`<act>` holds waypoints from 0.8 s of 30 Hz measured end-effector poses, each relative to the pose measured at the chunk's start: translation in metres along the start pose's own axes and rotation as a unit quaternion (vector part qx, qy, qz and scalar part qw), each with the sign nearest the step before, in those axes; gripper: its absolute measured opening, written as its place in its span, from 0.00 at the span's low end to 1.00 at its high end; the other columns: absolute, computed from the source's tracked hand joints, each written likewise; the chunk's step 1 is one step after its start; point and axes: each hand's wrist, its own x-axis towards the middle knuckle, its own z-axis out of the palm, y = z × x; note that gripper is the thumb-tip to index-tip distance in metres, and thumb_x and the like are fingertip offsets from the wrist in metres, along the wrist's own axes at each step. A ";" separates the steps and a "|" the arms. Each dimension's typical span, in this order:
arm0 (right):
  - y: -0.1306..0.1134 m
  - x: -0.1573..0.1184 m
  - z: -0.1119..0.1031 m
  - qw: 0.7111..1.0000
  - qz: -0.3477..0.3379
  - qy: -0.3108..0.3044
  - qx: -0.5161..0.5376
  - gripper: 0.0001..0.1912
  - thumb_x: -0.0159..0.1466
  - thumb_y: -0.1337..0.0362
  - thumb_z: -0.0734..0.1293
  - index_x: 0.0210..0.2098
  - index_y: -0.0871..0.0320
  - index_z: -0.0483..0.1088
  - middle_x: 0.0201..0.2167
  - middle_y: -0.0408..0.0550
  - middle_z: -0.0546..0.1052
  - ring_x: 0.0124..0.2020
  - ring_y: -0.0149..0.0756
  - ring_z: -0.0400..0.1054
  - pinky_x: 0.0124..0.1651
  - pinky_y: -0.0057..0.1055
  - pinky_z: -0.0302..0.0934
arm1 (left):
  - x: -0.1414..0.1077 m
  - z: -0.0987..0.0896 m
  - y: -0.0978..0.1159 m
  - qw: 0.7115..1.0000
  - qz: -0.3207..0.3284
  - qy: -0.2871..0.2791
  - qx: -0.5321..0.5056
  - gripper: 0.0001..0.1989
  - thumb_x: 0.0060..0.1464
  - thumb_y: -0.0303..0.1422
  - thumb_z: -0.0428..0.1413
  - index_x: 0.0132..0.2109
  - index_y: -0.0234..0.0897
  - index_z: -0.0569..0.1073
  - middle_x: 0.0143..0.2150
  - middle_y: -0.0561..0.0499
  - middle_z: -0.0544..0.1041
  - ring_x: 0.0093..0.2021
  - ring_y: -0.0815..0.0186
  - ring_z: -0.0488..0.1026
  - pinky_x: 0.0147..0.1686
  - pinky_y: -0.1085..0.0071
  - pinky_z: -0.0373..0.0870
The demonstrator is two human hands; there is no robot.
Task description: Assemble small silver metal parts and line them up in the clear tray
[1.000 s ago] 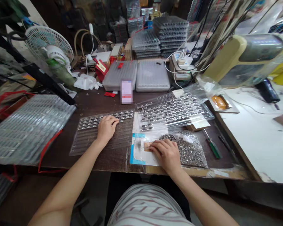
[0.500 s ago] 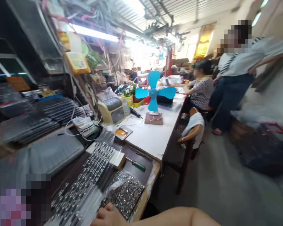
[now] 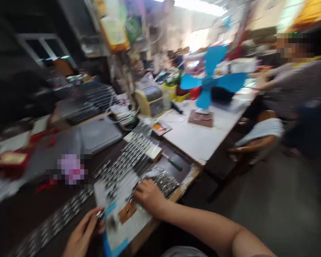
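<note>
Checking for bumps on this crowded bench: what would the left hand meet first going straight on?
The left hand would probably meet the blue-edged sheet first, just beyond its fingertips, though blur makes the gap hard to judge.

Fan (image 3: 210, 76): solid bright blue blades, on a dull brown base (image 3: 200, 118)
Bench (image 3: 195, 142): white, under the fan
Machine (image 3: 149, 101): pale yellow, grey top, left of the fan
Screwdriver (image 3: 176, 164): dark green handle, below the fan
Sheet (image 3: 115, 232): white, blue edge, lower left of the fan
Pad (image 3: 127, 212): orange-brown, on the sheet
</note>
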 end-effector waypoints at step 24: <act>0.002 0.004 -0.010 0.974 0.035 -0.057 0.218 0.13 0.66 0.68 0.59 0.47 0.55 0.71 0.40 0.47 0.78 0.41 0.33 0.71 0.44 0.29 0.64 | -0.016 0.057 -0.017 0.943 0.237 0.087 0.219 0.06 0.56 0.31 0.58 0.41 0.41 0.79 0.34 0.51 0.75 0.36 0.66 0.72 0.38 0.71 0.68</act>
